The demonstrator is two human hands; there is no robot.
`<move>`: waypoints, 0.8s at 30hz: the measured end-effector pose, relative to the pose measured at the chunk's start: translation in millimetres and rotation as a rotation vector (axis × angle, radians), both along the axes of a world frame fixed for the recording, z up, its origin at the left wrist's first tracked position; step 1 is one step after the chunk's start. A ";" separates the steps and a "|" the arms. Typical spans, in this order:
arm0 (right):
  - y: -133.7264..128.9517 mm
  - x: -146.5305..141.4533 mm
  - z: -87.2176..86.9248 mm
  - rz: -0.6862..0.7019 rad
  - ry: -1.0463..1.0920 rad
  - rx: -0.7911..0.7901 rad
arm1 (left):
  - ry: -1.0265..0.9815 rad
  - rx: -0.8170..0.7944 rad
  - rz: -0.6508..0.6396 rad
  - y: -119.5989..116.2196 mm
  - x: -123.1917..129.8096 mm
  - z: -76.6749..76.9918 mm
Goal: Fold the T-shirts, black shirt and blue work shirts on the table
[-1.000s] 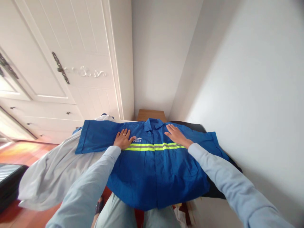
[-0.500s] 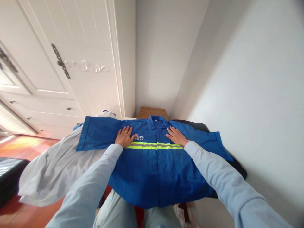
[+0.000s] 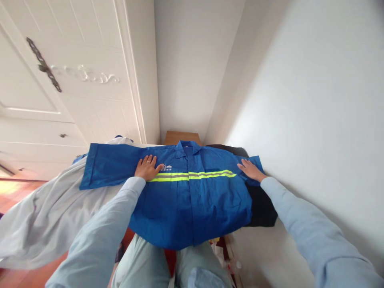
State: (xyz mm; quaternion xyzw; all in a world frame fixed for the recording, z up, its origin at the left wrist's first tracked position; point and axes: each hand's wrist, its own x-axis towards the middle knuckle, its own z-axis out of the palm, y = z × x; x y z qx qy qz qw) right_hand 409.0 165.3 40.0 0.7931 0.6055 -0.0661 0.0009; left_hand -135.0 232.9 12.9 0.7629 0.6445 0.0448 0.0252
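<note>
A blue work shirt [image 3: 168, 204] with a collar and a yellow-green and grey reflective band [image 3: 174, 176] lies spread out, front up, before me. My left hand [image 3: 147, 168] rests flat on its chest beside the white printed logo, fingers spread. On the other side, my right hand [image 3: 251, 169] lies with fingers stretched out on the shirt near the sleeve at the right. The left sleeve [image 3: 105, 164] extends out flat. Neither hand grips the cloth.
Beneath the shirt are a pale grey cloth [image 3: 54, 220] hanging at the left and a black item [image 3: 262, 208] at the right. A white wardrobe [image 3: 99, 44] stands left, a white wall [image 3: 315, 100] right. A wooden box-like piece [image 3: 183, 138] is at the back.
My right hand has slid right, from the chest to near the sleeve, uncovering the band's end. The shirt's right side has drawn inward, exposing more black. The view has shifted right.
</note>
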 end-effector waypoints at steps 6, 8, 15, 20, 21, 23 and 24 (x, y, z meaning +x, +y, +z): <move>-87.7 -36.6 5.7 0.021 0.734 0.313 | 0.010 -0.008 -0.009 1.2 0.1 0.5; -130.3 -48.0 -1.1 -0.050 0.890 0.365 | 0.008 -0.013 -0.013 1.8 0.1 0.5; -234.5 -91.0 -19.7 -0.284 1.386 0.233 | -0.002 -0.030 -0.010 6.0 -0.6 -0.9; -243.4 -113.1 -14.3 -0.186 1.337 0.064 | 0.002 -0.039 -0.010 8.2 -1.1 -1.0; -241.7 -115.4 -12.9 -0.163 1.317 0.075 | 0.003 -0.041 -0.009 8.2 -1.0 -0.8; -237.5 -119.9 -10.7 -0.120 1.301 0.131 | 0.005 -0.043 -0.008 7.8 -0.7 -0.3; -235.6 -122.7 -9.5 -0.110 1.318 0.176 | 0.005 -0.045 -0.006 7.5 -0.5 -0.2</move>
